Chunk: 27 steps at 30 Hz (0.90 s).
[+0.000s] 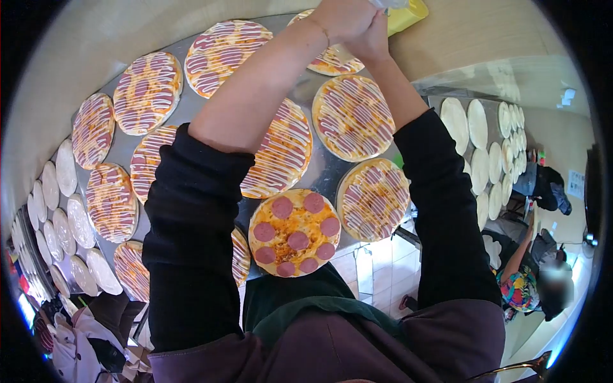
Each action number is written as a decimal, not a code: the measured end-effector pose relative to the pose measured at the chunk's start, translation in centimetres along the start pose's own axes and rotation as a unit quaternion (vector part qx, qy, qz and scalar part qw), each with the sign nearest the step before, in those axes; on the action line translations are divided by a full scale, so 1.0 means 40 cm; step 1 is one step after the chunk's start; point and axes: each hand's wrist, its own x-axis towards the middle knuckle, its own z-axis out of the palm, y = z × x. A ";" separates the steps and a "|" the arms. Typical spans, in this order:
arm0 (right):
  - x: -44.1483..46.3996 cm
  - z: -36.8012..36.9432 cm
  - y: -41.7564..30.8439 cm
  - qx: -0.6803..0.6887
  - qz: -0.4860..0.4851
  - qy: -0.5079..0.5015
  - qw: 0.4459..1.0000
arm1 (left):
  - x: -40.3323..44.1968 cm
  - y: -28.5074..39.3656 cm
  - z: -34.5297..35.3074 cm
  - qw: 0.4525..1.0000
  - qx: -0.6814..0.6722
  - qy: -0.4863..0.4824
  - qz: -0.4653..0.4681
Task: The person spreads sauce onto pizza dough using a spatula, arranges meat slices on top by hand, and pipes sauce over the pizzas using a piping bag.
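Observation:
Both hands are raised together at the top edge of the view, above the far pizzas. My left hand [343, 18] is closed and presses against my right hand [373, 41], which is also closed. A whitish, see-through thing [388, 3] shows at my fingers, mostly cut off by the frame, so its kind is unclear. Just past them is a yellow container [408, 15]. Nearest my body lies a pizza with round sausage slices [297, 240] and no white stripes. Around it are several pizzas striped with white sauce, such as one [354, 118] below my right hand.
The pizzas lie on a metal table [322, 167] against a pale wall [89, 38]. Plain dough rounds [64, 233] cover the left side, and more rounds [477, 124] lie on a table at right. A person in a colourful top [520, 287] is at the far right.

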 end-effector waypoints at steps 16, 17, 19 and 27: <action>0.034 0.026 0.081 -0.344 -0.196 -0.070 0.916 | -0.014 0.068 -0.103 0.928 -0.145 -0.045 -0.341; 0.014 0.027 0.067 -0.382 -0.230 -0.052 0.894 | -0.016 0.068 -0.087 0.956 -0.098 -0.055 -0.272; -0.003 0.027 0.047 -0.343 -0.209 -0.047 0.915 | -0.024 0.046 -0.040 0.977 -0.053 -0.062 -0.198; 0.005 0.013 0.054 -0.525 -0.269 -0.075 0.804 | -0.016 0.074 -0.085 0.948 -0.096 -0.070 -0.294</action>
